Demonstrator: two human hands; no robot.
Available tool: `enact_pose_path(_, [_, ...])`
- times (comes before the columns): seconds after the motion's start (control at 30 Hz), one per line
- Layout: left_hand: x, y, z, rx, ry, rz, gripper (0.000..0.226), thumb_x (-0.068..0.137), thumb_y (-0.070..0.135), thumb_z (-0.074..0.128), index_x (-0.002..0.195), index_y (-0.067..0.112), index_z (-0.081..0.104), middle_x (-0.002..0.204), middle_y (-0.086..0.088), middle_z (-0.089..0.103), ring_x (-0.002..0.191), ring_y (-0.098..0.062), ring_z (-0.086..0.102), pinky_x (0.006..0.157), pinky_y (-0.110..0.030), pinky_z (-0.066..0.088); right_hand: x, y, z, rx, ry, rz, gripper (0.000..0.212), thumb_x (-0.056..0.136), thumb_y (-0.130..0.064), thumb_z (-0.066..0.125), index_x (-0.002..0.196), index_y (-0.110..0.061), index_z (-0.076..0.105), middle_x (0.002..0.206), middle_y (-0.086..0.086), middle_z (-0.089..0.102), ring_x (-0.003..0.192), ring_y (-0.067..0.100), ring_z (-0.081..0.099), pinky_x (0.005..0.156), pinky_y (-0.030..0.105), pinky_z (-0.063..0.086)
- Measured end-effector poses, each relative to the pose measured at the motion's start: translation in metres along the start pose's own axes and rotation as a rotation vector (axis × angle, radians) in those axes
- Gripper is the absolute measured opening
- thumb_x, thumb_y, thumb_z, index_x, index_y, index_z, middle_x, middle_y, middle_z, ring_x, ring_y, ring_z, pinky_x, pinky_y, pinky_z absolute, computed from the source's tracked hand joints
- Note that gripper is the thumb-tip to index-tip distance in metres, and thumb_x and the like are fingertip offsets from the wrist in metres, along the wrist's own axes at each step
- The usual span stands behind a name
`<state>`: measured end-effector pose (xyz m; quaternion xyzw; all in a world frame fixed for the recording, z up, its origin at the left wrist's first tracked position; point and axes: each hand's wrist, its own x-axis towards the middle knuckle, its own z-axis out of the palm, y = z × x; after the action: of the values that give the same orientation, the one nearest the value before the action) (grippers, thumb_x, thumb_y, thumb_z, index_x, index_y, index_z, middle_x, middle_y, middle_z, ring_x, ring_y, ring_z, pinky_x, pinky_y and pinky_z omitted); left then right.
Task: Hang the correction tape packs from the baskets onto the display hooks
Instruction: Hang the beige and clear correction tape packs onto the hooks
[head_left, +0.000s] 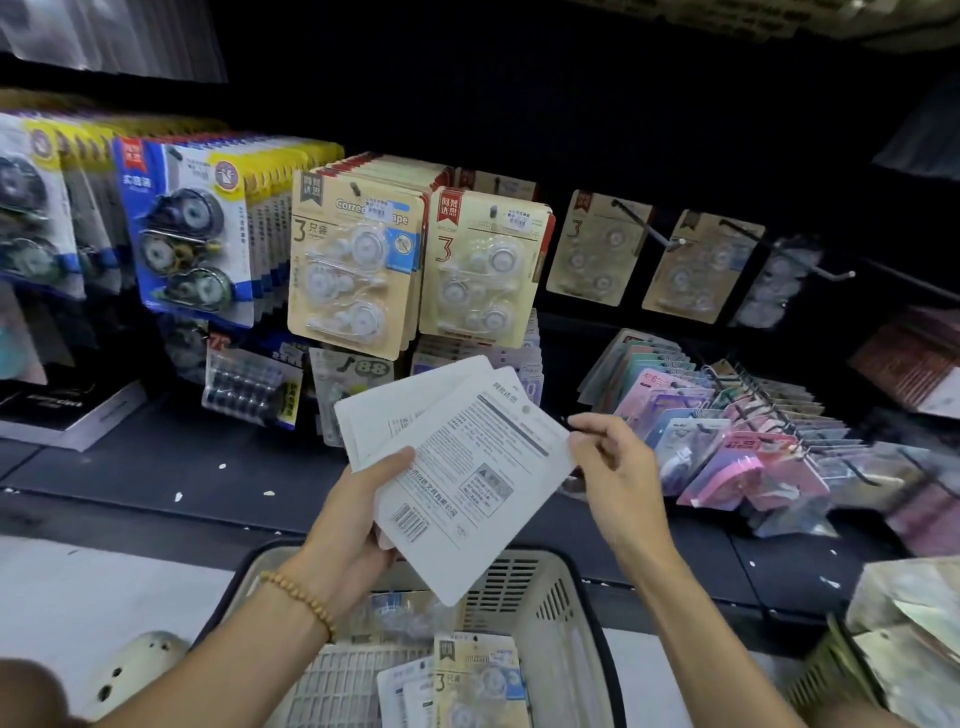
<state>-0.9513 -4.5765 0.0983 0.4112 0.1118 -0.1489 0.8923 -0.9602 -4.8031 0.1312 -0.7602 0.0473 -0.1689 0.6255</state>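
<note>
Above the near basket (545, 587), a fanned stack of correction tape packs (457, 467) was held back-side up, between the display and the person.

The left hand (358, 519) gripped the stack's lower left edge, fingers curled under and thumb on top; the right hand (613, 467) pinched the top pack's right corner. More packs (467, 680) lay in the basket below. Far left and centre hooks were hung full to their tips, while two long hooks (810, 254) at far right carried few packs, leaving bare rod and open room.
</note>
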Motion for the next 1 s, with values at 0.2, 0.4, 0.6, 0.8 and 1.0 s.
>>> enact_pose_path(0.2, [0.001,0.007,-0.005,-0.010,-0.008,-0.034,0.034,0.095,0.015,0.060,0.129,0.018,0.063,0.118,-0.012,0.074,0.117,-0.039,0.066,0.106,-0.058,0.038,0.009,-0.004,-0.010,-0.200,-0.306,-0.104,0.050,0.091,0.016,0.055,0.097,-0.028,0.076,0.097,-0.016,0.077,0.095,0.004,0.070,0.084,0.019,0.054])
enact_pose_path(0.4, [-0.005,0.013,-0.005,-0.106,0.092,-0.033,0.029,0.101,0.017,0.049,0.128,0.015,0.060,0.109,-0.011,0.076,0.104,-0.034,0.069,0.073,-0.045,0.061,0.019,-0.033,-0.019,-0.179,-0.274,-0.353,0.040,0.085,0.018,0.065,0.081,-0.020,0.077,0.095,0.003,0.064,0.083,-0.002,0.064,0.076,0.012,0.049])
enact_pose_path(0.6, [-0.003,0.014,-0.007,0.026,0.218,0.025,0.031,0.101,0.010,0.056,0.132,0.010,0.057,0.122,-0.015,0.070,0.096,-0.033,0.069,0.041,-0.028,0.052,0.050,-0.077,-0.015,-0.102,-0.149,-0.300,0.011,0.095,-0.009,0.068,0.088,-0.018,0.066,0.086,0.000,0.074,0.079,0.012,0.068,0.066,0.037,0.054])
enact_pose_path(0.8, [-0.008,0.017,-0.006,0.141,0.169,0.167,0.030,0.096,0.022,0.064,0.125,0.015,0.060,0.114,-0.012,0.074,0.098,-0.030,0.071,0.045,-0.029,0.055,0.078,-0.099,0.016,-0.341,-0.198,-0.259,0.008,0.093,-0.016,0.072,0.095,-0.023,0.071,0.083,-0.006,0.076,0.077,0.006,0.072,0.070,0.028,0.056])
enact_pose_path(1.0, [-0.013,0.019,-0.002,0.200,0.087,0.207,0.049,0.076,0.027,0.074,0.123,0.018,0.064,0.111,-0.007,0.076,0.100,-0.026,0.074,0.077,-0.041,0.061,0.072,-0.082,0.037,-0.383,-0.291,-0.135,0.016,0.093,-0.016,0.070,0.090,-0.032,0.073,0.081,-0.007,0.077,0.075,0.008,0.073,0.070,0.026,0.054])
